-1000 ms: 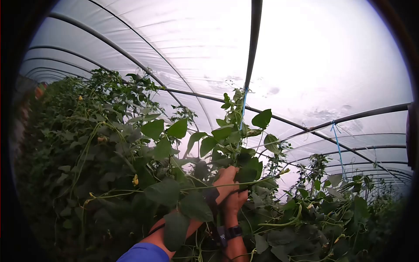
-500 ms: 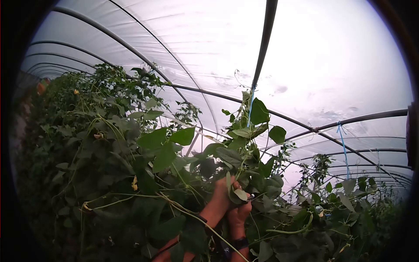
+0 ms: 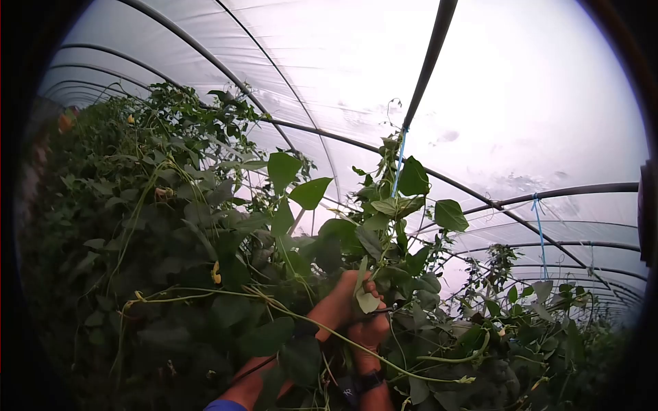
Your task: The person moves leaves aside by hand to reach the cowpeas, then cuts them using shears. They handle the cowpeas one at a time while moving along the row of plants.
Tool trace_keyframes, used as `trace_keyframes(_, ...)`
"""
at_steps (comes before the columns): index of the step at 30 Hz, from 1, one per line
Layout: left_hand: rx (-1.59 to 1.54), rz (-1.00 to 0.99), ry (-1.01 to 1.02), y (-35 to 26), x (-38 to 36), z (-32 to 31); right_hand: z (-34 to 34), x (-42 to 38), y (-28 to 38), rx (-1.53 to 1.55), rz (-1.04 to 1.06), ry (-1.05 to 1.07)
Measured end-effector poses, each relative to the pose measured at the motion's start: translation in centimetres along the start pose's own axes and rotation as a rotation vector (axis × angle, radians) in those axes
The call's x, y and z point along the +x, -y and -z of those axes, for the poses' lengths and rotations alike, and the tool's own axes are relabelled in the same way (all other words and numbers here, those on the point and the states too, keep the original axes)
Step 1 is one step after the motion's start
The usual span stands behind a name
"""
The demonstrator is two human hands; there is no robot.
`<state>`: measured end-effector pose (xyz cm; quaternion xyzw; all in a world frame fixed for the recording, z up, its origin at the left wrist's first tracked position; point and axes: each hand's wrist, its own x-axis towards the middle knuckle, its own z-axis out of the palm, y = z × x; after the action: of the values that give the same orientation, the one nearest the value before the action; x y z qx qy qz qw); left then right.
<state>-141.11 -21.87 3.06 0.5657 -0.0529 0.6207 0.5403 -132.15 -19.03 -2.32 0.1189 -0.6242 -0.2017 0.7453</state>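
Among the bean vines, my left hand is closed around the leafy stems at lower centre, and a pale upturned leaf covers part of its fingers. Just below and right of it, my right hand is closed too, with a dark band on the wrist. A small dark, thin object sticks out by the right fingers; what it is cannot be made out. Leaves hide much of both forearms. One long pale vine crosses in front of the left forearm.
Dense foliage fills the left side. More plants stand at right, with a long green pod. Blue strings hang from the metal frame under the plastic roof. At far left is a small orange shape.
The camera view has shifted slightly. Both hands stay close together on the stems, a little lower in the right one's case. Leaves left of them have swung, and a blue sleeve edge now shows.
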Motion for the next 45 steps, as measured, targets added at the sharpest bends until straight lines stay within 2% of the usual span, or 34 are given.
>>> trace_keyframes(4, 0.066, -0.073, -0.018, -0.1, -2.2, -1.2, -0.3, -0.4, 0.4, -0.015, -0.093, 0.008)
trace_keyframes(6, -0.101, -0.223, -0.093, -0.4, -6.8, -4.6, 0.1, -0.6, 0.7, -0.113, -0.029, 0.056)
trace_keyframes(7, -0.104, -0.223, -0.095, -0.3, -5.3, -3.2, 0.5, -0.8, 0.3, -0.114, -0.03, 0.059)
trace_keyframes(9, -0.123, -0.085, -0.004, 0.0, 0.0, 2.2, 1.4, -1.3, -0.6, -0.415, 0.202, 0.058)
trace_keyframes(10, -0.082, -0.073, 0.036, -0.1, 1.0, 3.9, 2.0, -1.4, 0.2, -0.416, 0.202, 0.062)
trace_keyframes(12, -0.066, 0.018, 0.041, 0.5, 2.2, 4.7, 3.6, -1.4, 2.2, -0.123, 0.08, -0.063)
trace_keyframes(13, -0.069, 0.027, 0.039, 1.4, 2.6, 4.4, 3.8, -1.4, 2.1, -0.13, 0.073, -0.062)
trace_keyframes(15, 0.562, -0.281, -0.3, 2.9, 3.2, 3.4, 4.6, 0.2, 1.5, 0.069, -0.27, -0.155)
trace_keyframes(16, 0.56, -0.277, -0.296, 3.5, 3.6, 3.4, 4.6, 1.2, 0.2, 0.04, -0.37, -0.195)
trace_keyframes(17, 0.73, -0.459, -0.359, 4.1, 4.0, 3.8, 4.4, 2.3, -1.0, 0.309, -0.558, -0.172)
trace_keyframes(18, 0.9, -0.641, -0.42, 4.6, 4.1, 4.0, 4.5, 3.9, -1.3, 0.232, -0.68, -0.111)
trace_keyframes(19, 0.901, -0.639, -0.418, 5.0, 4.4, 4.1, 3.7, 5.5, -1.4, 0.326, -0.747, -0.122)
trace_keyframes(21, 1.149, -0.876, -0.509, 5.2, 4.6, 4.0, 2.4, 7.2, -3.5, 0.424, -0.809, -0.128)
trace_keyframes(23, 1.182, -0.948, -0.535, 5.3, 4.0, 3.2, 1.7, 8.6, -7.4, 0.116, -0.831, 0.231)
trace_keyframes(24, 1.218, -1.015, -0.558, 5.5, 3.5, 2.7, 1.3, 9.0, -8.0, 0.123, -0.824, 0.233)
trace_keyframes(26, 1.181, -1.025, -0.58, 5.9, 2.9, 1.5, 0.6, 9.7, -8.5, -0.209, -0.66, 0.411)
trace_keyframes(27, 1.136, -1.023, -0.6, 6.1, 2.3, 0.7, 0.8, 10.4, -7.7, -0.209, -0.656, 0.414)
trace_keyframes(29, 1.174, -0.997, -0.607, 6.2, 1.6, -0.2, 1.2, 11.5, -6.3, 0.053, -0.897, 0.504)
trace_keyframes(31, 1.087, -1.112, -0.599, 6.8, 1.4, -0.5, 1.1, 11.5, -7.5, 0.11, -0.952, 0.536)
trace_keyframes(33, 1.094, -1.113, -0.572, 7.1, 1.3, -0.4, 1.1, 11.6, -7.6, 0.591, -1.355, 0.357)
trace_keyframes(34, 1.066, -1.134, -0.572, 7.5, 1.6, 0.0, 0.9, 10.9, -9.2, 0.715, -1.456, 0.356)
trace_keyframes(35, 1.037, -1.156, -0.572, 7.7, 1.8, 0.0, 1.6, 10.7, -7.1, 0.713, -1.452, 0.358)
trace_keyframes(37, 1.056, -1.177, -0.589, 7.8, 1.7, 0.0, 3.4, 9.6, -0.8, 0.175, -0.494, 0.433)
trace_keyframes(40, 1.069, -1.187, -0.599, 8.0, 2.0, 0.2, 2.3, 7.7, -5.4, 0.132, -0.381, 0.393)
trace_keyframes(41, 1.071, -1.171, -0.587, 8.0, 2.0, 0.4, 2.4, 7.8, -4.3, 0.134, -0.378, 0.389)
trace_keyframes(43, 1.142, -1.124, -0.605, 8.1, 1.6, 0.5, 2.8, 8.0, -1.2, 0.142, -0.524, 0.351)
trace_keyframes(45, 1.208, -1.071, -0.625, 7.8, 0.8, 0.3, 2.6, 7.7, -1.2, 0.151, -0.564, 0.343)
